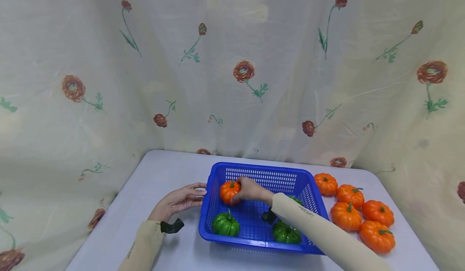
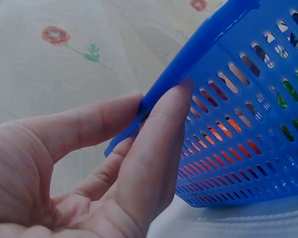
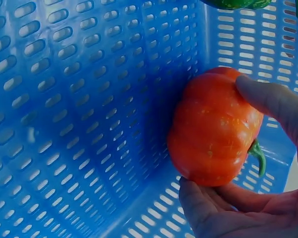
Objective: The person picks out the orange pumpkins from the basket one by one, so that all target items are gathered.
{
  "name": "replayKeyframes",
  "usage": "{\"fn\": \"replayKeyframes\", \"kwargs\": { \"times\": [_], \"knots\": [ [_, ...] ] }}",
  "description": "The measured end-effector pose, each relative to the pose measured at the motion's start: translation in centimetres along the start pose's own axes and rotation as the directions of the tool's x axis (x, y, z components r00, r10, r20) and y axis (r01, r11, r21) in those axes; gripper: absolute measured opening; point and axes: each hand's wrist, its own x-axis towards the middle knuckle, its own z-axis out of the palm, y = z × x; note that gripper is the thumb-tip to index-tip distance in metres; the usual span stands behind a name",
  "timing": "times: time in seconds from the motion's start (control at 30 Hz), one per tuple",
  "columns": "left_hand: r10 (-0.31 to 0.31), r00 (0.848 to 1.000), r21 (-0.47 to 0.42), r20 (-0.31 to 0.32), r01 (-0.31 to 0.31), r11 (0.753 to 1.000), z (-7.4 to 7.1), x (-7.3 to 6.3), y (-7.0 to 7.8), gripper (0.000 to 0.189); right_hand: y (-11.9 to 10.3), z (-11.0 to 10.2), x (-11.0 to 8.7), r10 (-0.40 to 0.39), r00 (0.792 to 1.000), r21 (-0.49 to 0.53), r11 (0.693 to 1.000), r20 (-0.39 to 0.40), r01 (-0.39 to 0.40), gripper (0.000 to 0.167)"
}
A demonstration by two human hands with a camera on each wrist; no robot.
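Inside the blue plastic basket (image 1: 254, 244), my right hand (image 1: 250, 190) grips a small orange pumpkin (image 1: 229, 192) near the back left corner. In the right wrist view, thumb and fingers (image 3: 273, 96) hold the pumpkin (image 3: 213, 129) from opposite sides, its green stem toward the palm. My left hand (image 1: 183, 200) is at the basket's left side. Up close in the left wrist view, its thumb and fingers (image 2: 154, 148) pinch the basket's rim (image 2: 188, 54). A green pumpkin (image 1: 226, 224) sits in the front left corner; another green pumpkin (image 1: 287, 232) lies at front right, partly behind my right forearm.
Several orange pumpkins (image 1: 346, 216) are grouped on the white table (image 1: 174, 162) to the right of the basket. More green shows inside the basket behind my right sleeve (image 1: 319, 226). A flower-patterned curtain (image 1: 225, 113) hangs behind and at both sides of the table.
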Motion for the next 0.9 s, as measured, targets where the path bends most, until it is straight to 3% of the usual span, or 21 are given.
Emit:
{"fn": "replayKeyframes", "kwargs": {
  "times": [0.43, 0.9],
  "knots": [
    [0.008, 1.000, 0.000, 0.007, -0.008, 1.000, 0.2, -0.1, 0.1, 0.043, 0.8, -0.6, -1.3, -0.005, 1.000, 0.052, 0.999, 0.009, 0.004, 0.063],
    [-0.001, 1.000, -0.009, 0.009, 0.001, 1.000, 0.2, -0.1, 0.1, 0.045, 0.1, -4.1, -6.0, -0.029, 0.999, 0.215, 0.976, 0.021, 0.024, 0.065]
  ]
}}
